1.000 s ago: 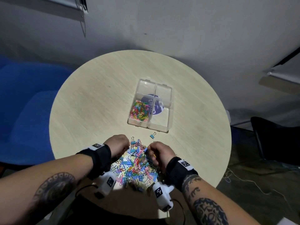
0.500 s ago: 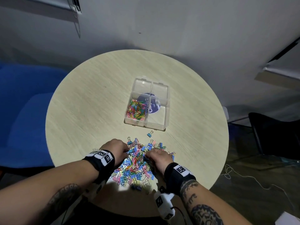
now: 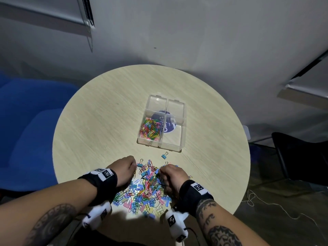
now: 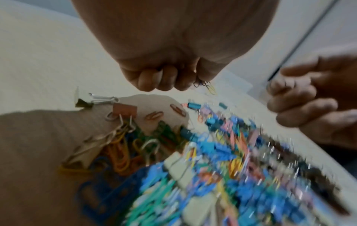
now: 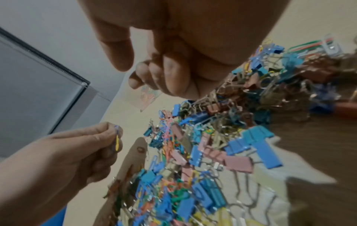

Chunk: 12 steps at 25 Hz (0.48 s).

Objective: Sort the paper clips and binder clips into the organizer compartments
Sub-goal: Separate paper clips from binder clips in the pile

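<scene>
A mixed pile of coloured paper clips and binder clips [image 3: 145,189] lies on the near side of the round table [image 3: 106,121]. My left hand [image 3: 132,168] hovers at the pile's far left edge and pinches a few paper clips [image 4: 207,86], yellow and blue [image 5: 117,138]. Over the pile's far right edge is my right hand [image 3: 160,174], fingers curled [image 5: 166,73], with no clip showing in them. The clear four-compartment organizer [image 3: 174,105] stands farther out. Its near-left compartment holds paper clips [image 3: 150,129]; the other compartments look empty.
One blue binder clip [image 3: 164,155] lies alone between the pile and the organizer. A blue chair [image 3: 26,130] stands left of the table and a dark chair [image 3: 301,157] right of it. A white cord [image 3: 266,203] trails on the floor.
Both hands have stayed at the pile, shifting slightly towards its far edge. The organizer and the lone blue clip have not moved.
</scene>
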{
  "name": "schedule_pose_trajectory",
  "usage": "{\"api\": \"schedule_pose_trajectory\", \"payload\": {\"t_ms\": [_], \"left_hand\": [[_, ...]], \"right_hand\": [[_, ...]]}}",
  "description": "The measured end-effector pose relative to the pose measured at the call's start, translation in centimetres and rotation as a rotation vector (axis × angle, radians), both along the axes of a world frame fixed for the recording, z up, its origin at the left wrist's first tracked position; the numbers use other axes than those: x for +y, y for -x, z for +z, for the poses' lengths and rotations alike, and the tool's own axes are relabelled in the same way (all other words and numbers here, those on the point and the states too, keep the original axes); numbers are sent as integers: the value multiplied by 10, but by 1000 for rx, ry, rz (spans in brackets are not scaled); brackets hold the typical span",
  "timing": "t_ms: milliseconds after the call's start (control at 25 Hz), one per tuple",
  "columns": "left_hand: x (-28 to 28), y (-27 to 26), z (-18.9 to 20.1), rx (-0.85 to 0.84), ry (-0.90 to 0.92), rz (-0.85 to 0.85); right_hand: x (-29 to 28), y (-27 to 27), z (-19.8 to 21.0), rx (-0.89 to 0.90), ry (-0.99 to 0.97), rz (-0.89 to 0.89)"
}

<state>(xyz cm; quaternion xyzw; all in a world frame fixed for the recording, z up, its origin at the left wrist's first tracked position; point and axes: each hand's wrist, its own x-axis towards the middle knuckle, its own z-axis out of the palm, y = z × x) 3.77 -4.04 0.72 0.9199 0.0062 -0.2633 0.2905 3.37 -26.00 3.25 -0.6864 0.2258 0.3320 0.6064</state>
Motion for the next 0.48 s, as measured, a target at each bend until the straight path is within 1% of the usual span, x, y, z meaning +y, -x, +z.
{"api": "schedule_pose_trajectory", "payload": {"t_ms": [80,120,200,240,280,320,360,400,480], "left_hand": [[1,-7,6,92,161,144],[3,-12,9,122,230,194],[3,-21,15,171,370,312],[3,-24,19,226,498,421],[1,-29,23,301,665,560],[-2,-33,28,353,810,666],[-4,-39,33,363,914,731],[-6,-45,41,332,965,756],[-9,-64,47,235,964,775]], "right_hand": [[8,-7,6,40,-22,-59],[12,-12,9,65,9,-51],[20,-20,18,116,100,28],[23,-25,21,129,129,63],[26,-31,23,132,131,74],[29,-37,26,126,114,61],[32,-43,29,114,89,41],[35,-51,32,96,60,14],[42,-73,43,58,15,-45]]}}
